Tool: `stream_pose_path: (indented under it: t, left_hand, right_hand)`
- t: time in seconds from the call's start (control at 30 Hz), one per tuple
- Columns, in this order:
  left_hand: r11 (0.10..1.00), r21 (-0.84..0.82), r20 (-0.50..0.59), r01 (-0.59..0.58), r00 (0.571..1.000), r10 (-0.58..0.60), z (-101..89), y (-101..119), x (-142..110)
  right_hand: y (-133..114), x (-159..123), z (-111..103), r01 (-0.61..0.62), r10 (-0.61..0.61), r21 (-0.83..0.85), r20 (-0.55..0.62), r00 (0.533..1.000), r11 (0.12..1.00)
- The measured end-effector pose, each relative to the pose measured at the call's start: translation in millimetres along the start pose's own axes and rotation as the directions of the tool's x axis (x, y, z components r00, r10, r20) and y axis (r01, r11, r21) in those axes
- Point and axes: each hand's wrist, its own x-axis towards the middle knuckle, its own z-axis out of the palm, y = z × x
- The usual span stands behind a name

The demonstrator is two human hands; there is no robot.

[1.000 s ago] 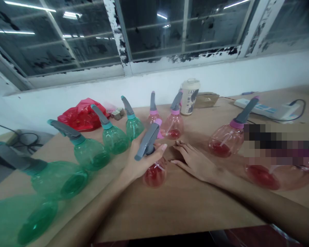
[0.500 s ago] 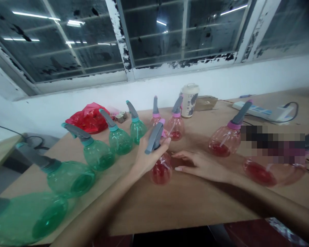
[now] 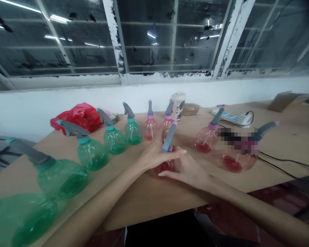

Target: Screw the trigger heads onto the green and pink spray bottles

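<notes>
Both my hands are at a clear pink spray bottle [image 3: 165, 166] standing on the table in front of me. Its grey spray head points up, and red shows in the bottom. My left hand [image 3: 154, 154] wraps round the neck below the head. With thumb and fingers round the lower body, my right hand [image 3: 193, 169] grips it from the right; its fingertips are partly hidden behind the bottle. Behind it stand two more pink spray bottles, one of them here [image 3: 150, 126]. Another pink spray bottle [image 3: 206, 139] is to the right of my hands.
Several green spray bottles [image 3: 92, 154] line the left side. A red plastic bag [image 3: 79, 118], a paper cup [image 3: 179, 106] and a white power strip [image 3: 234, 118] lie toward the wall. A further pink bottle [image 3: 231, 163], partly pixelated, and black cables [image 3: 285, 160] are at right.
My right hand has moved left from the open table onto the bottle's body and closed round it. My left hand keeps its hold at the neck. The view has turned right.
</notes>
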Motion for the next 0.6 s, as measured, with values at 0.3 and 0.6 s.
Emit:
stream_pose_path:
  t: [0.3, 0.6]
  left_hand:
    - [0.970, 0.175, 0.000, 0.167, 0.986, -0.170, -21.0, -33, -82]
    - [0.865, 0.448, 0.003, 0.227, 0.967, -0.256, -13.8, -18, -162]
  right_hand:
    - [39, 12, -34, -0.215, 0.202, -0.348, -0.072, 0.977, 0.913]
    - [67, 52, -51, -0.359, 0.318, -0.496, -0.167, 0.933, 0.791]
